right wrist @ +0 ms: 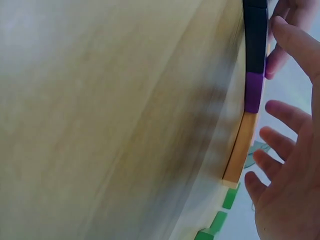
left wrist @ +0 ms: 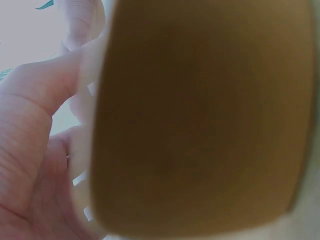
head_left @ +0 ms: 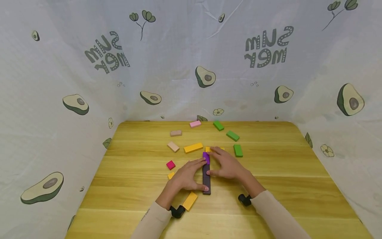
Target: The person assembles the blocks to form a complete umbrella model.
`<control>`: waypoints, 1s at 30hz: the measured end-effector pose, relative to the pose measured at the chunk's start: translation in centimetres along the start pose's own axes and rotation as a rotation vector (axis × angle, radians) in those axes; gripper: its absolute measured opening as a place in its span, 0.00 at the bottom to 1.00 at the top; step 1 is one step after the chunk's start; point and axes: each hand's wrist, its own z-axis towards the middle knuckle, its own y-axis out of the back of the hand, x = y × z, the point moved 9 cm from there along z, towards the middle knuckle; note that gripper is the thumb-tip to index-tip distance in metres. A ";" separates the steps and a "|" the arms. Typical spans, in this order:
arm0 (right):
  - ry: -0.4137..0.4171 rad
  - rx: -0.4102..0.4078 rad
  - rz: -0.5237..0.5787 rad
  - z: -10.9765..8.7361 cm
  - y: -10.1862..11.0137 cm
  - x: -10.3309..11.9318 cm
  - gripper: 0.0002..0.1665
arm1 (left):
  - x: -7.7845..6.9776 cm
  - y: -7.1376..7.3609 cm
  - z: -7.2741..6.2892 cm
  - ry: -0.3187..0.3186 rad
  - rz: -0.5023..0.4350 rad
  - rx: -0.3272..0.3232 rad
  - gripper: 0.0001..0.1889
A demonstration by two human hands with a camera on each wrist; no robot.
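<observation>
Two black blocks [head_left: 206, 179] and a purple block [head_left: 205, 156] lie end to end in a straight row. A yellow block [head_left: 208, 149] sits crosswise at the purple end, partly hidden by fingers. My left hand [head_left: 186, 176] spans the row from the left, its thumb on the near black block and its fingertips at the purple one. From the right, my right hand [head_left: 228, 164] reaches over with fingers spread; its thumb tip is at the side of a black block. In the right wrist view, its other fingers hover beside the purple and yellow blocks.
Beyond the hands lie a yellow block [head_left: 193, 148], several green blocks [head_left: 232, 135], a pink block [head_left: 195, 124] and tan blocks [head_left: 173, 146]. A red block [head_left: 170, 165] is left. Another yellow block [head_left: 190, 201] lies by the left wrist. A blurred brown surface [left wrist: 200, 120] fills the left wrist view.
</observation>
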 end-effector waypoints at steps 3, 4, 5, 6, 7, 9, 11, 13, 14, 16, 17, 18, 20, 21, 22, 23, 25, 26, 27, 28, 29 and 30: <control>0.001 0.015 0.008 -0.1 -0.1 0.3 0.52 | 0.0 0.0 0.1 0.001 0.002 -0.002 0.57; 0.002 0.017 0.004 -0.1 -0.2 0.3 0.52 | 0.0 0.0 0.1 0.000 0.002 -0.003 0.57; 0.004 0.018 0.003 -0.1 -0.2 0.4 0.52 | 0.0 0.0 0.1 -0.001 0.002 -0.004 0.57; 0.004 0.020 0.002 -0.1 -0.2 0.3 0.52 | 0.0 0.0 0.1 -0.002 0.002 -0.006 0.57; 0.004 0.021 0.002 -0.1 -0.2 0.3 0.52 | 0.0 0.0 0.1 -0.004 0.001 -0.007 0.57; 0.003 0.024 0.001 -0.1 -0.3 0.3 0.52 | -0.1 0.0 0.1 -0.003 0.000 -0.010 0.57; 0.003 0.027 0.003 -0.1 -0.3 0.2 0.52 | -0.1 0.0 0.1 -0.003 -0.003 -0.013 0.56; 0.005 0.029 0.000 -0.1 -0.3 0.2 0.52 | -0.1 0.0 0.0 -0.006 -0.007 -0.016 0.56; 0.006 0.029 -0.002 -0.2 -0.3 0.2 0.52 | -0.1 0.0 0.0 -0.009 -0.008 -0.017 0.56; 0.010 0.028 0.004 -0.3 -0.2 0.2 0.52 | -0.3 -0.1 0.0 -0.018 -0.009 -0.019 0.56; 0.011 0.027 0.008 -0.3 -0.2 0.2 0.52 | -0.3 -0.1 0.0 -0.022 -0.008 -0.020 0.56; 0.010 0.027 0.013 -0.4 -0.2 0.2 0.52 | -0.3 -0.1 0.0 -0.026 -0.004 -0.021 0.56; 0.004 0.027 0.028 -0.4 -0.2 0.2 0.52 | -0.4 0.0 -0.1 -0.032 0.004 -0.025 0.56; 0.002 0.027 0.036 -0.4 -0.3 0.2 0.52 | -0.5 0.0 -0.1 -0.034 0.006 -0.027 0.56; 0.000 0.027 0.041 -0.4 -0.3 0.2 0.52 | -0.5 0.1 -0.1 -0.035 0.010 -0.029 0.56; -0.003 0.027 0.040 -0.4 -0.4 0.1 0.52 | -0.5 0.1 -0.1 -0.037 0.012 -0.030 0.56; -0.007 0.030 0.040 -0.4 -0.5 0.0 0.52 | -0.6 0.2 -0.2 -0.040 0.018 -0.029 0.56; -0.002 0.028 0.036 -0.4 -0.5 0.0 0.53 | -0.6 0.3 -0.3 -0.043 0.019 -0.026 0.56; -0.001 0.029 0.032 -0.4 -0.6 0.0 0.53 | -0.6 0.3 -0.3 -0.047 0.017 -0.024 0.56; -0.001 0.029 0.032 -0.4 -0.6 -0.1 0.53 | -0.7 0.5 -0.4 -0.052 0.010 -0.024 0.56; -0.003 0.030 0.033 -0.4 -0.6 -0.2 0.53 | -0.8 0.7 -0.4 -0.057 0.004 -0.025 0.56; -0.005 0.029 0.035 -0.4 -0.7 -0.2 0.53 | -0.7 0.9 -0.4 -0.060 -0.003 -0.029 0.55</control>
